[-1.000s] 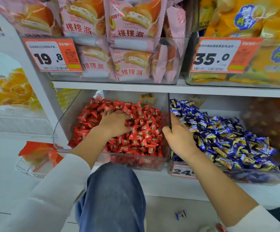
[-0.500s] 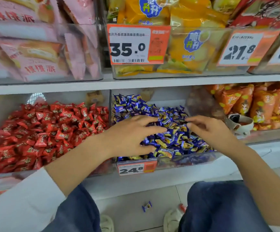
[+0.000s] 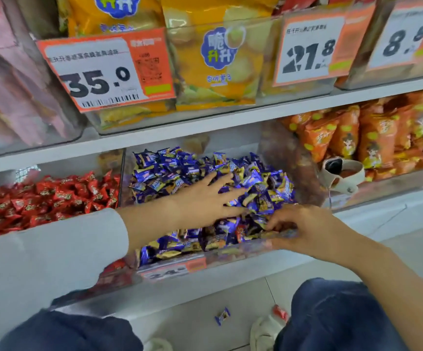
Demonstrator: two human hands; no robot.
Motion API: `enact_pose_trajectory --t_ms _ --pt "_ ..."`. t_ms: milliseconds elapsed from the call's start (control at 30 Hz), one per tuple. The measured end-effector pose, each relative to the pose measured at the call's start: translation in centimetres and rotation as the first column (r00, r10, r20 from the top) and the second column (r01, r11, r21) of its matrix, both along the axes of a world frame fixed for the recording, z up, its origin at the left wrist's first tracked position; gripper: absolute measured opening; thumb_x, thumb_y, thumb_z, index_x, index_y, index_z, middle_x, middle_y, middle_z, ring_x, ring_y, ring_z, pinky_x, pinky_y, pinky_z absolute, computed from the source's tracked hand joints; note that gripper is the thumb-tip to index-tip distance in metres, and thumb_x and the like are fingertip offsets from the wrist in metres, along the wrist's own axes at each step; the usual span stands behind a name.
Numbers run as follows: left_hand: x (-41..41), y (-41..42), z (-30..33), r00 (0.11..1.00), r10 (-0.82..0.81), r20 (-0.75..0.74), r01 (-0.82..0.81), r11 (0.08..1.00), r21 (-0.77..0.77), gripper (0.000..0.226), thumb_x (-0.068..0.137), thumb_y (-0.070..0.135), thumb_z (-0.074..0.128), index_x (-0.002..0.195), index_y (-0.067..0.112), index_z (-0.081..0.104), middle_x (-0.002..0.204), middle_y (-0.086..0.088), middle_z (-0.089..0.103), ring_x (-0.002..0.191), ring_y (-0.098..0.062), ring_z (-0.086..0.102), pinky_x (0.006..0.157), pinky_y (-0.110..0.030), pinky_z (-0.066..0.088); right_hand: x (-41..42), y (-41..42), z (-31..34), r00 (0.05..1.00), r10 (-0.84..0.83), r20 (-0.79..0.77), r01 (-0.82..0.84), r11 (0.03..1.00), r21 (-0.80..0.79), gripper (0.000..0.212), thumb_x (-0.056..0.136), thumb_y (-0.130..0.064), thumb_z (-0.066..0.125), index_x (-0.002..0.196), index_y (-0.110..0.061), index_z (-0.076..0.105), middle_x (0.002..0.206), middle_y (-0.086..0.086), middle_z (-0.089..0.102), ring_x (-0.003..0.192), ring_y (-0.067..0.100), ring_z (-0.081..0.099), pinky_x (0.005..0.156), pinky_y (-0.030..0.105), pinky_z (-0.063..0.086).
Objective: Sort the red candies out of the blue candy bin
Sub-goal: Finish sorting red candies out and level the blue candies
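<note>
A shop, in its snack and sweets aisle. White shelves (image 3: 230, 117) carry clear plastic bins, each fronted by an orange-and-white price label (image 3: 104, 72) with large black numbers, a barcode and a QR code. The upper shelf holds yellow snack bags (image 3: 215, 62). The lower shelf holds loose red-wrapped candies (image 3: 48, 198) at its left end, blue-and-gold wrapped candies (image 3: 180, 168) in the middle bin, and small orange snack packets (image 3: 372, 138) toward its right end.

upper shelf (image 3: 205, 122) low over blue candy bin (image 3: 230, 252)
</note>
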State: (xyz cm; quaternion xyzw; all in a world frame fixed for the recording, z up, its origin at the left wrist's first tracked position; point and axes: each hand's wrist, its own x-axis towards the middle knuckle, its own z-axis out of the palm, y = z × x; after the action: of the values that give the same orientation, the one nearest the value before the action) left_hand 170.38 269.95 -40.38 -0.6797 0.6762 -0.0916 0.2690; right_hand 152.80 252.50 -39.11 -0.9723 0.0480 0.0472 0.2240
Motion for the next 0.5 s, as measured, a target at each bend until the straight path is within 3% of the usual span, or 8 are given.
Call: enact_pose_trajectory --t_ms 67,167,300,400,433,500 --pt "1.3 -1.4 0.5 0.982 0.190 0.014 -0.190 0.982 0.015 0.062 0.096 0.022 0.042 0.149 0.033 0.012 0.158 -0.007 0.003 0.141 -0.045 0.006 0.111 -0.060 0.018 0.1 -0.1 -0.2 1.000 0.021 -0.013 -0.021 1.000 -0.005 0.026 0.077 -0.050 0.069 0.097 -0.033 0.070 0.097 -0.014 0.066 0.089 0.005 0.061 0.080 0.026 0.047" --pt "2.7 -2.4 2.2 0.918 0.394 -0.051 -0.397 0.917 -0.049 0.054 0.097 0.035 0.041 0.147 0.035 0.020 0.158 -0.005 0.007 0.140 -0.040 0.017 0.110 -0.055 0.023 0.3 -0.5 -0.5 1.000 0.025 0.010 -0.025 1.000 -0.015 0.026 0.077 -0.044 0.071 0.101 -0.034 0.069 0.100 -0.013 0.066 0.091 0.007 0.061 0.081 0.029 0.048" --pt "4.5 -0.4 4.0 0.839 0.543 0.037 -0.534 0.835 -0.137 0.047 0.096 0.042 0.039 0.139 0.024 0.038 0.146 -0.007 0.034 0.128 -0.035 0.038 0.100 -0.045 0.038 0.2 -1.2 -0.6 0.998 -0.012 0.055 0.010 1.000 0.024 0.039 0.072 -0.044 0.076 0.109 -0.034 0.065 0.103 -0.014 0.063 0.091 0.004 0.057 0.081 0.023 0.046" --pt "4.6 2.4 5.3 0.740 0.673 0.006 -0.663 0.731 -0.161 0.049 0.096 0.044 0.041 0.141 0.026 0.036 0.150 -0.007 0.029 0.129 -0.032 0.038 0.091 -0.043 0.046 -0.1 -1.7 -0.5 0.997 0.001 0.083 0.000 1.000 -0.007 0.036 0.072 -0.039 0.077 0.105 -0.029 0.066 0.101 -0.012 0.061 0.092 0.004 0.054 0.074 0.016 0.041" --pt "4.2 3.1 5.5 0.746 0.666 -0.026 -0.658 0.729 -0.190 0.049 0.096 0.043 0.042 0.142 0.026 0.035 0.152 -0.006 0.026 0.131 -0.031 0.037 0.089 -0.044 0.046 -0.2 -1.7 -0.4 0.995 -0.002 0.095 0.004 1.000 -0.021 0.032 0.072 -0.038 0.077 0.101 -0.029 0.066 0.099 -0.011 0.060 0.089 0.004 0.052 0.070 0.012 0.039" --pt "2.7 3.7 5.2 0.877 0.457 -0.149 -0.480 0.829 -0.286 0.046 0.094 0.034 0.050 0.138 0.022 0.044 0.148 -0.007 0.037 0.131 -0.031 0.038 0.093 -0.048 0.047 -0.5 -1.7 -0.2 0.993 -0.017 0.113 0.019 1.000 -0.009 0.024 0.070 -0.035 0.079 0.088 -0.032 0.063 0.090 -0.012 0.057 0.080 0.003 0.050 0.063 0.011 0.036"
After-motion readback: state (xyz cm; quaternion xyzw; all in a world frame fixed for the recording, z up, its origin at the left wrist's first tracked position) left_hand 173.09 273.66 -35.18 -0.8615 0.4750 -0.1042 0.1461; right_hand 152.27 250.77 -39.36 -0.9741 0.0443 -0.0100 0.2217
